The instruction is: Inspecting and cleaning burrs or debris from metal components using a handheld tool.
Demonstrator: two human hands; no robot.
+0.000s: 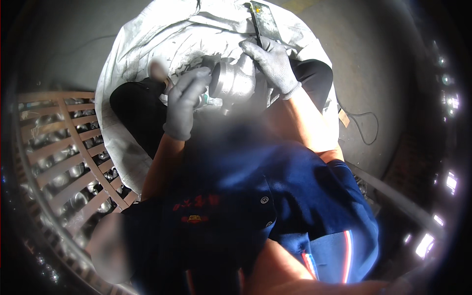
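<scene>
My right hand (273,64), in a grey knit glove, is closed on the near end of a dark flat rectangular device (266,22), which looks like a phone with a smudged face. My left hand (187,101), gloved the same way, is raised with its fingers mostly stretched and lightly bent. Right beside its fingertips lies a silvery metal pipe fitting (235,81) with a ridged round mouth facing left; whether they touch is unclear. A small pale piece with a bit of green (211,102) shows by the left palm. Behind that hand is a blurred brown rounded shape (158,71).
A whitish sack or sheet (132,54) spreads beneath the fitting and around my dark-clothed legs (132,105). To the left stands a brown slatted metal crate (73,132) with many shiny metal parts inside. A dark cable (377,129) curls on the grey floor at right, near a cardboard scrap (343,118).
</scene>
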